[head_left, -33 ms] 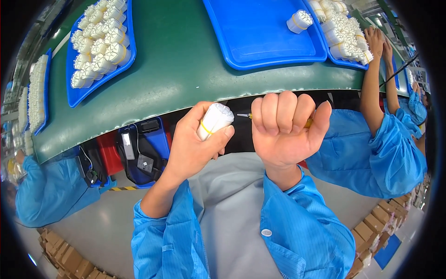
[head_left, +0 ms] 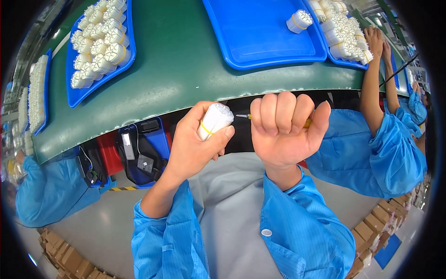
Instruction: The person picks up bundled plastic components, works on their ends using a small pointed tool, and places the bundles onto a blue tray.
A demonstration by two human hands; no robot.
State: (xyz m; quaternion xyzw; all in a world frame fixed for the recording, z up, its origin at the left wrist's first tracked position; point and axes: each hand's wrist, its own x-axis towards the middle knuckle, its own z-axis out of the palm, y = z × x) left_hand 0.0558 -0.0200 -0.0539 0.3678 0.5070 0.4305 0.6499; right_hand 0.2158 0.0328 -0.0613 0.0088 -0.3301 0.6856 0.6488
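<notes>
The left hand's (head_left: 191, 139) lower fingers are mostly hidden behind a white bundle (head_left: 216, 122), which sits just above the view's centre, toward 12 o'clock; thumb and fingers are clamped on its sides. Most of a slim tool (head_left: 243, 116) is covered by the right hand (head_left: 288, 123); only its pointed metal tip and bits of yellow handle show. That hand's four fingers lie together, curled around the handle, while the thumb stands apart toward 1 o'clock. The tip points to 9 o'clock, just beside the bundle; contact is hard to tell.

The bundle is a stubby, smooth-sided cylinder with a segmented end, ringed by a thin yellow band (head_left: 206, 128). At 1 o'clock, a glossy blue tray (head_left: 260, 62), cut off by the top edge, bears one similar bundle (head_left: 298, 22). A heaped tray (head_left: 80, 99) lies at 10 o'clock, also cropped. Beneath them spreads a smooth green tabletop (head_left: 167, 69), scuffed along its curved-looking front edge.
</notes>
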